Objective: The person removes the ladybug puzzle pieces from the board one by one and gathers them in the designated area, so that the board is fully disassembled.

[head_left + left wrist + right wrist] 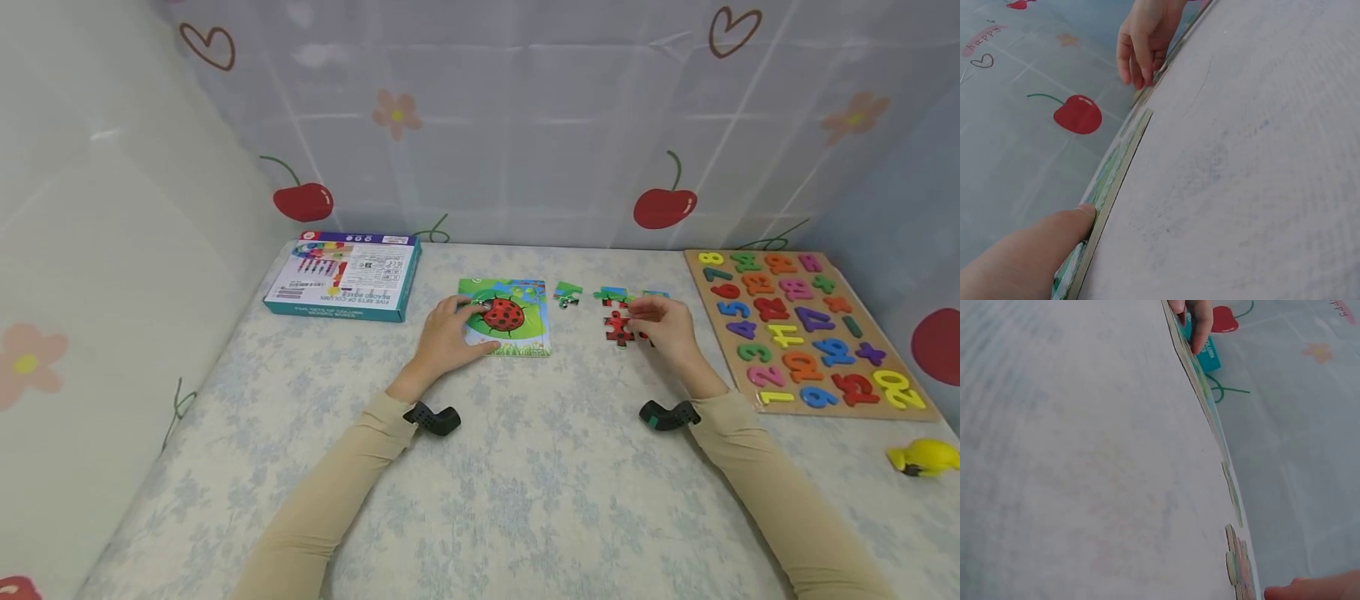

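Note:
In the head view my left hand (448, 335) rests on a square ladybug picture board (528, 340), fingers spread over its left side. The thumb lies on the board in the left wrist view. Further right, my right hand (666, 332) is low over several loose jigsaw pieces, fingers bent downward. A red, black-spotted puzzle piece (618, 330) lies by its fingertips; another red one is partly covered by the hand. Whether the fingers pinch a piece is hidden. Green and blue pieces (613, 294) lie just behind, and one separate green piece (567, 293) is nearer the board.
A teal-edged box (345, 279) lies at the back left. At the right is a wooden number board (757, 398) with colourful numerals, and a yellow toy (926, 457) is near the right edge. A curtain (510, 150) hangs behind the table.

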A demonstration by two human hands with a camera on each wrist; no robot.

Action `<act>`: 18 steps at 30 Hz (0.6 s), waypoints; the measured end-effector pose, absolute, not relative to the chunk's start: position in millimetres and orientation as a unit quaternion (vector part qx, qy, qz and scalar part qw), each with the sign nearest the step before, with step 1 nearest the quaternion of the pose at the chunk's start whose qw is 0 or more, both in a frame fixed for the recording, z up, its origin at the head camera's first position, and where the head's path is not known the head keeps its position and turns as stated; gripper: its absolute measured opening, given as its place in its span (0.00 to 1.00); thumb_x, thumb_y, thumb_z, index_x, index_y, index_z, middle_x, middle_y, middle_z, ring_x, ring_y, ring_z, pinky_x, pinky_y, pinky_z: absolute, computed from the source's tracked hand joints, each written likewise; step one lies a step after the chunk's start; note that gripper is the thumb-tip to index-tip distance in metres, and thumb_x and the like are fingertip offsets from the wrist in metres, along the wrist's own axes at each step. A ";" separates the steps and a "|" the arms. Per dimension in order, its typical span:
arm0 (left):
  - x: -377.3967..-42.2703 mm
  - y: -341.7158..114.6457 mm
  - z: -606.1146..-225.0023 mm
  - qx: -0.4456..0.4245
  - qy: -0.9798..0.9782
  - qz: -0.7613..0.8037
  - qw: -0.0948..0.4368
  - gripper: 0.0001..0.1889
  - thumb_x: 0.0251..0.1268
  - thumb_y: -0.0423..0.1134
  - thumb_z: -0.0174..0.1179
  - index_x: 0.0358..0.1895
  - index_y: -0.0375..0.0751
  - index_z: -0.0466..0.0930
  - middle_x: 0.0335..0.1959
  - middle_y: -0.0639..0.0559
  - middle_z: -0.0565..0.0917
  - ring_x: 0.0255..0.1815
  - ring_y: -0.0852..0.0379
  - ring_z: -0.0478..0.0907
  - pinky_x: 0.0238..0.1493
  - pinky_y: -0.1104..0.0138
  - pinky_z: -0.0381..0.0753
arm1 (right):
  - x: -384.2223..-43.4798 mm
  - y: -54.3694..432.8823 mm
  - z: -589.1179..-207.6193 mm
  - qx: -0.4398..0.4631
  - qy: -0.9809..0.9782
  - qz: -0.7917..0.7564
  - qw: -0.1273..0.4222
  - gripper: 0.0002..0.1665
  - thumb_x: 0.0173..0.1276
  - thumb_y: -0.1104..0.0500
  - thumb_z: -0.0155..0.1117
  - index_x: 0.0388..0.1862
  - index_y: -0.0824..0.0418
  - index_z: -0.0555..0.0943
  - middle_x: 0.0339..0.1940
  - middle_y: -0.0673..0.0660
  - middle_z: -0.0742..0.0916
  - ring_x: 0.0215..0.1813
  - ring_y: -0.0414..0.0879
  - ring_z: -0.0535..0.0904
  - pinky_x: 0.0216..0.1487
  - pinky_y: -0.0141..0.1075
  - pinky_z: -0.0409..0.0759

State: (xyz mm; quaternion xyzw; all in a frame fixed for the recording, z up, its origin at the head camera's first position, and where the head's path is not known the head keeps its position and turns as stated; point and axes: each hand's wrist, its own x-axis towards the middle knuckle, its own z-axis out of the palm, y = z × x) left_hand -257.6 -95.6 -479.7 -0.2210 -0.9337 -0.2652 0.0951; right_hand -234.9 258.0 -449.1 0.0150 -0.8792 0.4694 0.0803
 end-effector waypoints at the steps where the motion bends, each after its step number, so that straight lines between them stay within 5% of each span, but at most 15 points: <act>1: -257.7 -95.7 -479.5 -0.214 -0.935 -0.267 0.089 0.38 0.47 0.62 0.68 0.60 0.41 0.75 0.63 0.40 0.70 0.66 0.42 0.64 0.67 0.47 0.62 | -235.4 257.4 -448.8 0.011 -0.879 0.471 0.080 0.15 0.63 0.71 0.63 0.48 0.74 0.79 0.46 0.73 0.83 0.34 0.24 0.74 0.35 0.15 0.73; 7: -259.5 -97.2 -478.6 -0.167 -0.951 -0.257 0.047 0.48 0.46 0.65 0.67 0.68 0.39 0.64 0.70 0.41 0.61 0.72 0.44 0.56 0.74 0.48 0.54 | -239.7 239.9 -443.0 -0.008 -0.883 0.465 0.057 0.15 0.65 0.67 0.61 0.50 0.72 0.80 0.47 0.71 0.83 0.33 0.25 0.73 0.32 0.18 0.73; 14: -259.7 -98.3 -474.5 -0.132 -0.964 -0.229 0.004 0.55 0.45 0.71 0.62 0.74 0.41 0.56 0.75 0.42 0.55 0.78 0.43 0.46 0.76 0.44 0.39 | -247.6 191.6 -439.9 0.042 -0.871 0.490 0.009 0.16 0.67 0.66 0.60 0.52 0.71 0.79 0.49 0.71 0.83 0.49 0.57 0.78 0.50 0.41 0.79; 18: -260.3 -98.7 -472.3 -0.127 -0.965 -0.228 -0.013 0.56 0.45 0.72 0.62 0.75 0.42 0.54 0.76 0.43 0.53 0.79 0.44 0.44 0.77 0.45 0.37 | -253.5 157.1 -438.8 0.069 -0.857 0.510 -0.009 0.16 0.66 0.68 0.61 0.51 0.72 0.79 0.49 0.72 0.82 0.51 0.62 0.78 0.54 0.48 0.78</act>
